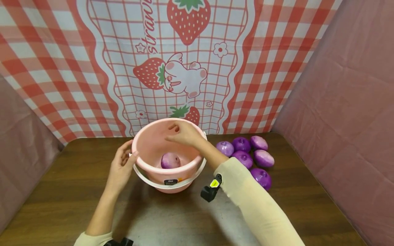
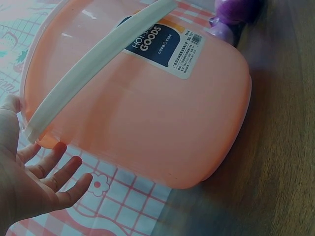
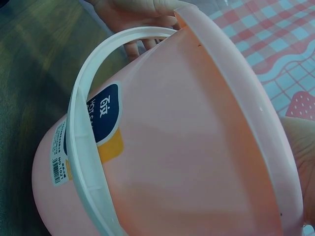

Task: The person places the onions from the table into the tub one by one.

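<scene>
A pink plastic bucket (image 1: 155, 175) stands on the table, its white handle (image 2: 98, 69) hanging down over the front side. My left hand (image 1: 120, 167) grips the bucket's left rim, thumb at the rim and fingers spread against the outside. One purple onion (image 1: 170, 160) lies on the bucket's floor. Over the bucket's opening, toward the right rim, is my right hand (image 1: 186, 135), its fingers loosely bent with nothing visible between them. In the right wrist view only part of the right hand (image 3: 301, 142) shows beyond the rim.
Several glossy purple onions (image 1: 242, 159) lie in a cluster on the brown wooden table (image 1: 77, 171), right of the bucket. A strawberry-print checked cloth (image 1: 191, 78) hangs behind. Pink cloth walls (image 1: 344, 102) rise on both sides.
</scene>
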A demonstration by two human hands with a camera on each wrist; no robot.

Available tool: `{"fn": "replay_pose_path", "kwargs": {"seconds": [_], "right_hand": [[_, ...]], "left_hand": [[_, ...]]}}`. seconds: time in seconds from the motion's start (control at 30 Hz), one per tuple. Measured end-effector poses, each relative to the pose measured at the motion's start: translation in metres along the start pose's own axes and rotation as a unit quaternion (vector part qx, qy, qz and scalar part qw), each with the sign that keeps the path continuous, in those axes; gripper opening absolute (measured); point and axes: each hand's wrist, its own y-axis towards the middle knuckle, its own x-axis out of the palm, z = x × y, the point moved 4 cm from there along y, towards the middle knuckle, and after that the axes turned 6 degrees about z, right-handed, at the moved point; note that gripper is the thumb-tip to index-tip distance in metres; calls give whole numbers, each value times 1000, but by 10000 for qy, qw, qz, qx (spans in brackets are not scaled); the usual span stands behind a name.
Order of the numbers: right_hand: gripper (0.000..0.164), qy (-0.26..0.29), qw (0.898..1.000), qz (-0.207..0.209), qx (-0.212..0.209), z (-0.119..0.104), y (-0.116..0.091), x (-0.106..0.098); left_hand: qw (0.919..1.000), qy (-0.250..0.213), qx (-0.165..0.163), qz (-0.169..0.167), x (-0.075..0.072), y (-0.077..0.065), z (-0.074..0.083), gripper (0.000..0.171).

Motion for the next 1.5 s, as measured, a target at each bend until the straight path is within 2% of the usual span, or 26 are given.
{"fn": "replay_pose_path", "kwargs": {"seconds": [0.4,1.13,1.5], "right_hand": [[44,-4,9992,68,387,1,-2,-9],[44,226,9991,122,340,-1,-8,-24],[43,276,9985,302,369,-3,-11,-36]], "left_hand": [[9999,-168,-24,-34,0,-1,1,45],[9999,-134,-43,-56,0,-1,2,45],[9999,-106,-28,-64,0,-1,3,45]]}}
